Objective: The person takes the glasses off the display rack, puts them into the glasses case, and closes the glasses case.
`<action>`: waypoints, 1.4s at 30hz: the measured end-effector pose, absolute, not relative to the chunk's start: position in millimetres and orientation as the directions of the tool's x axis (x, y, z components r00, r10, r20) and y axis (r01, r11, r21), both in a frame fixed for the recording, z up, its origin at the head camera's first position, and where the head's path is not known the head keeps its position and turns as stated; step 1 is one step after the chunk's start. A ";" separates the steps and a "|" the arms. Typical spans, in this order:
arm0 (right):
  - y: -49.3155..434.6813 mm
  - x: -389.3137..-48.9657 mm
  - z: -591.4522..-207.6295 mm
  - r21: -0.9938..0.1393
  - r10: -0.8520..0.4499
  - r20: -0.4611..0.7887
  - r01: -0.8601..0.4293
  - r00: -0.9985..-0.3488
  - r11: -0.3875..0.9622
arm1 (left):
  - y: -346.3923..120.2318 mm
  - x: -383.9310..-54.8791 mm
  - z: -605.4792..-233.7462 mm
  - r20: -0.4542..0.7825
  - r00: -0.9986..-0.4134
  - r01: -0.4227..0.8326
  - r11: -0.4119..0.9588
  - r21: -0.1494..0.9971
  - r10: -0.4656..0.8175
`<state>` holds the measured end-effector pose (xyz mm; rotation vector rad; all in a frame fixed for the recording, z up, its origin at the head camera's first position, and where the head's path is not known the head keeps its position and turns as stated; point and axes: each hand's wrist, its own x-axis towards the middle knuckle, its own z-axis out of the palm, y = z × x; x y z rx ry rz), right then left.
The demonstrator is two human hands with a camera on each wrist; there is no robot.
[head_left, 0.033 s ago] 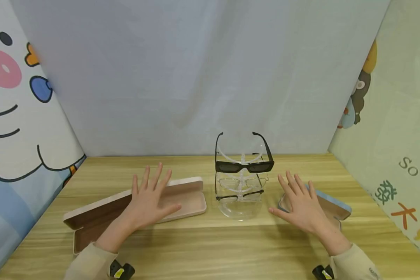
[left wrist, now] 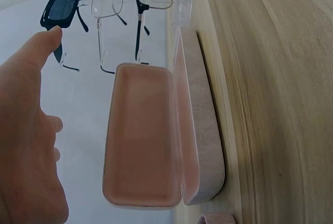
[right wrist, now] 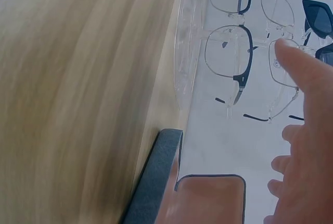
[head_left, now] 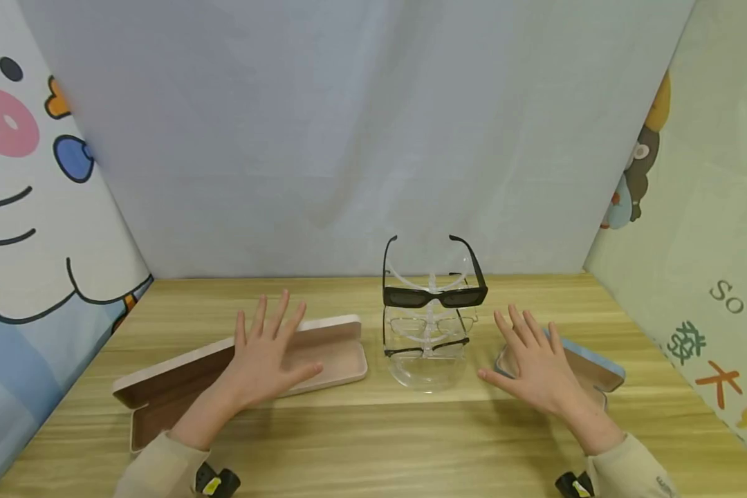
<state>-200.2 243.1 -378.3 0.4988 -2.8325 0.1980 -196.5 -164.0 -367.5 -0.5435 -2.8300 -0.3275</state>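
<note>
My left hand (head_left: 261,363) hovers with spread fingers, holding nothing, over an open pink-lined glasses case (head_left: 336,335). A second open case (head_left: 174,380), darker brown inside, lies left of it, partly hidden by my wrist. My right hand (head_left: 538,370), also empty with fingers apart, is over an open blue glasses case (head_left: 591,363) and covers much of it. Between the hands stands a clear display stand (head_left: 426,380). Black sunglasses (head_left: 407,298) sit on top, thin-rimmed eyeglasses (head_left: 409,325) below, and black-browed eyeglasses (head_left: 403,353) lowest.
Everything stands on a wood-grain table (head_left: 373,443). A pale grey cloth (head_left: 286,138) hangs behind it. Printed cartoon sheets flank the table, a left sheet (head_left: 12,270) and a right sheet (head_left: 709,228).
</note>
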 end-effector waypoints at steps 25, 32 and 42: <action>230.6 -205.9 -359.3 -0.415 -0.242 0.487 -0.467 -0.839 0.781 | -143.9 -200.9 -358.9 0.427 -0.835 0.479 0.842 0.250 0.348; 213.7 -207.2 -353.5 -0.570 -0.174 0.485 -0.461 -0.857 0.680 | -122.1 -203.5 -351.7 0.520 -0.793 0.533 0.775 0.340 0.317; 199.2 -210.4 -344.8 -0.752 -0.109 0.470 -0.462 -0.876 0.470 | -82.7 -205.4 -345.5 0.484 -0.843 0.501 0.671 0.547 0.235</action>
